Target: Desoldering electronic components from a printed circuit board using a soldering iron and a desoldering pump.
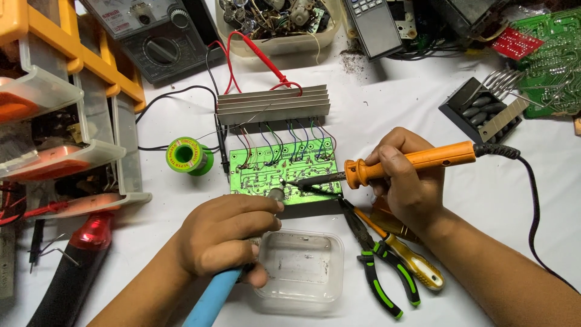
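My right hand [408, 181] grips an orange-handled soldering iron [417, 160], whose dark tip rests on the green circuit board [266, 175]. In my left hand [224, 233] I hold a blue-handled desoldering pump [215, 300], and its grey nozzle touches the board close to the iron's tip. A finned aluminium heat sink [272, 104] joins the board's far edge through several coloured wires.
A clear plastic tub [299, 266] sits under my left hand. Green-handled pliers [381, 266] and a yellow screwdriver [411, 263] lie beside it. A green solder spool [186, 156], a multimeter [151, 36], drawer racks [60, 121], an iron stand [484, 112] and another board [551, 54] surround the work.
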